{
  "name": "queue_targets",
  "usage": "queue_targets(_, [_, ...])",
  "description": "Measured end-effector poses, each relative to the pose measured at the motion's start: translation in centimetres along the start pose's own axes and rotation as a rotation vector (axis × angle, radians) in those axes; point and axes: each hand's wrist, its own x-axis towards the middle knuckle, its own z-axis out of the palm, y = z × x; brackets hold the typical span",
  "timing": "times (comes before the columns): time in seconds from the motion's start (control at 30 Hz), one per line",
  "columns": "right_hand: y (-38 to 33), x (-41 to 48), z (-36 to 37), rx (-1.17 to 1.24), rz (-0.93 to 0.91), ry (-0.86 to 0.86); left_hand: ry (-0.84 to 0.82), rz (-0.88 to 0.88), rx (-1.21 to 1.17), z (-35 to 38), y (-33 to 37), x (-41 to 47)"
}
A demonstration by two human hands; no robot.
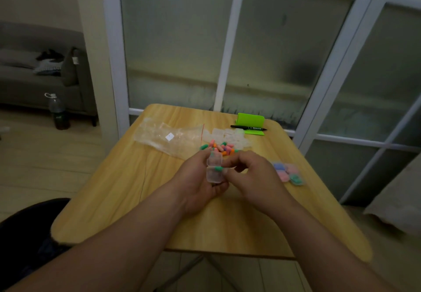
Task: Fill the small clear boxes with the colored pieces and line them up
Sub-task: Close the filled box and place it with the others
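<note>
My left hand (200,177) holds a small clear box (213,169), hinged open, above the middle of the wooden table (127,191). My right hand (252,173) pinches a green piece (218,168) at the box. A pile of colored pieces (219,148), pink, green and orange, lies just beyond my hands. Several empty clear boxes (227,135) sit behind the pile. Filled boxes (288,173) with blue, pink and green contents lie grouped to the right of my right hand.
A clear plastic bag (168,138) lies at the left of the pile. A green stand (250,123) with a black pen (248,127) sits at the table's far edge. A glass partition stands behind; a bottle (58,111) and sofa are at left.
</note>
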Motion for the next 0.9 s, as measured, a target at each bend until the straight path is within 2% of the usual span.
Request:
queue_targets(0.23, [1.8,0.7,-0.1,-0.116,-0.034,-0.007,0.013,0.005,-0.075,1.1,-0.7,2.5])
queue_targets(0.4, [2.5,0.7,-1.1,-0.096,-0.055,-0.042,0.029,0.020,-0.090,1.4,-1.2,3.5])
queue_targets(0.6, [5.1,3.2,-2.3,-0.063,0.082,0.168,0.056,0.008,0.002,0.9,-0.6,3.1])
queue_targets(0.67, [5.9,4.7,-2.1,-0.144,0.125,0.165,0.071,0.014,0.002,0.8,-0.4,2.9])
queue_targets(0.9, [6.2,9.4,-1.1,-0.565,0.051,0.005,0.112,0.020,-0.008,0.4,0.1,2.3])
